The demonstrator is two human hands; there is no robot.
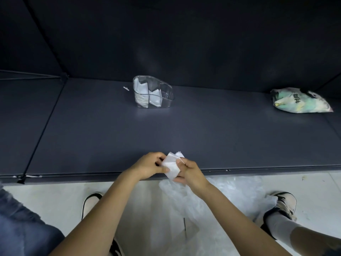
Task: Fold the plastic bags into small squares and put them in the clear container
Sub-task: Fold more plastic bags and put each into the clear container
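A small folded white plastic bag is held between both hands above the front edge of the dark shelf. My left hand pinches its left side. My right hand grips its right side and bottom. The clear container stands at the back middle of the shelf, with folded white bags in its compartments. Loose clear plastic bags lie on the pale floor below my hands.
A stuffed printed bag lies at the back right of the shelf. A small white scrap sits left of the container. Shoes and a denim-clad leg are on the floor in front of the shelf.
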